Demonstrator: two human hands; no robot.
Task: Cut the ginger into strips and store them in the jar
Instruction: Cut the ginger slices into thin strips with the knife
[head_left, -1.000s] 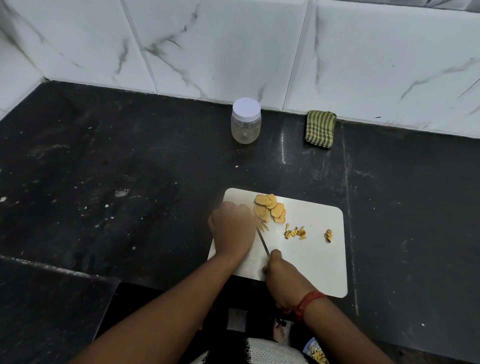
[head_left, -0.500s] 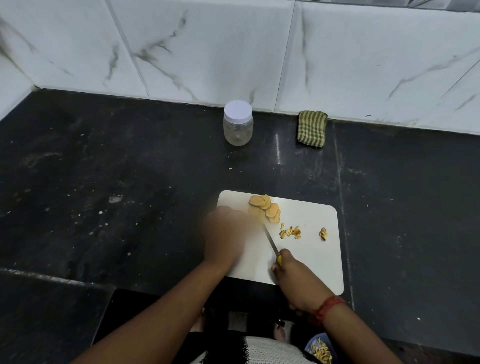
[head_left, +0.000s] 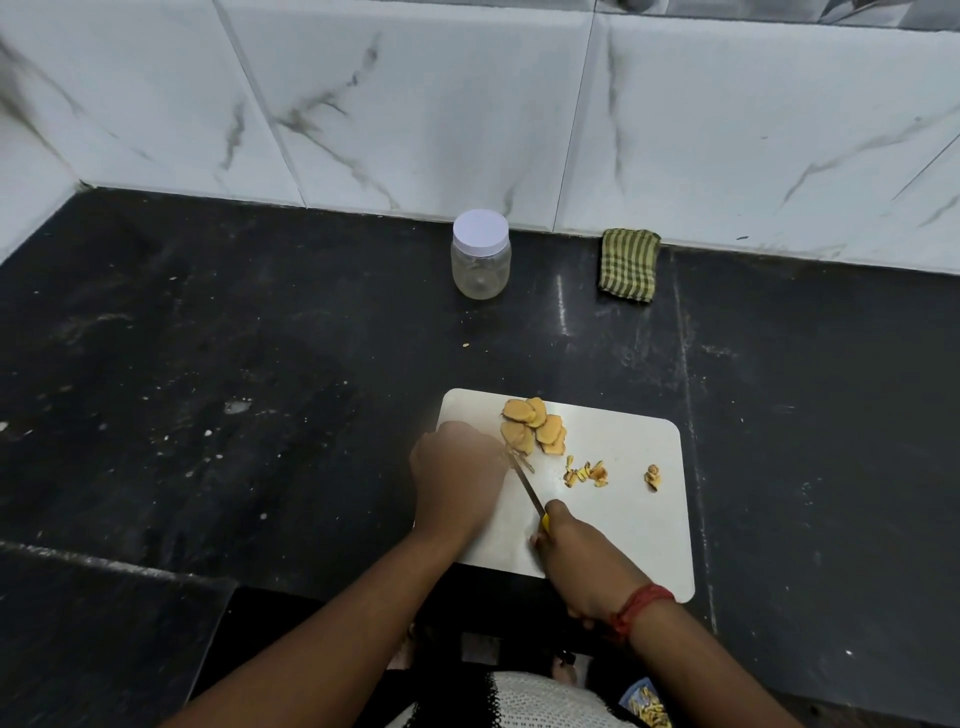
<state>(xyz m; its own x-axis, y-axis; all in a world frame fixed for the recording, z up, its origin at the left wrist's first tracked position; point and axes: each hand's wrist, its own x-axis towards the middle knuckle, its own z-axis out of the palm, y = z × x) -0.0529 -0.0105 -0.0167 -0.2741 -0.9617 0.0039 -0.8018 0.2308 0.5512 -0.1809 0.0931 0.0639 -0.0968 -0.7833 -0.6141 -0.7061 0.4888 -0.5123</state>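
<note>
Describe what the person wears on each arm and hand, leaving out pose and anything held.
Both forearms are bare, with no sleeve in view. The left hand carries no ring, band or glove that shows. The right hand is also ungloved; a red thread band wraps several times round its wrist. Fingers are mostly hidden, so rings cannot be ruled out.

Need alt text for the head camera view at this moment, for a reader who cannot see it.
On a white cutting board, the right hand holds a knife cutting ginger strips beside the left hand, with ginger slices piled just beyond. A lidded, seemingly empty jar and a striped green cloth sit on the black counter by the marble wall.
</note>
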